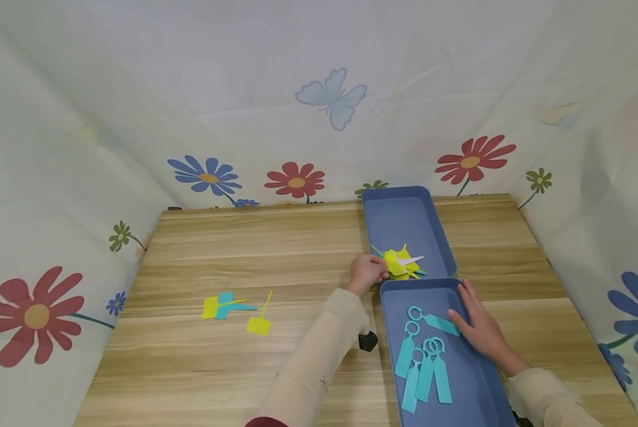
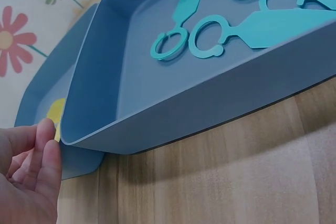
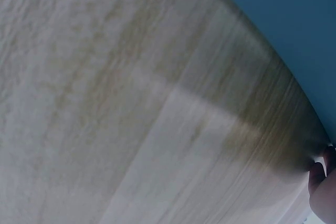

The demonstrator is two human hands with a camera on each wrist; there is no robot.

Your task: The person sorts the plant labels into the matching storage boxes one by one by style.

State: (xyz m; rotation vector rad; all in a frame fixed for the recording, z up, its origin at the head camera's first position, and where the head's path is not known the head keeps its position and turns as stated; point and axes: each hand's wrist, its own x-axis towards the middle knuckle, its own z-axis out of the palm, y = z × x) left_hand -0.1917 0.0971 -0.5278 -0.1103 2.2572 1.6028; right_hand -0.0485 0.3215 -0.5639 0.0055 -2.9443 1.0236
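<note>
My left hand (image 1: 368, 273) is at the left side of the far blue tray (image 1: 399, 216), pinching a yellow plant label (image 2: 56, 111) between thumb and fingertips. A pile of yellow plant labels (image 1: 396, 264), with a white one and some teal among them, lies in that tray's near end. My right hand (image 1: 479, 326) holds the right wall of the near blue tray (image 1: 476, 385), thumb inside; in the right wrist view, fingertips (image 3: 317, 174) show beside the outer wall. Several teal hanging labels with ring hooks (image 1: 425, 378) lie in the near tray.
On the wooden table (image 1: 297, 249), at left, lie two yellow plant labels (image 1: 259, 325) and a teal plant label (image 1: 225, 305). A small black object (image 1: 368, 341) shows by the left wrist. Flower-printed white sheeting (image 1: 244, 107) surrounds the table.
</note>
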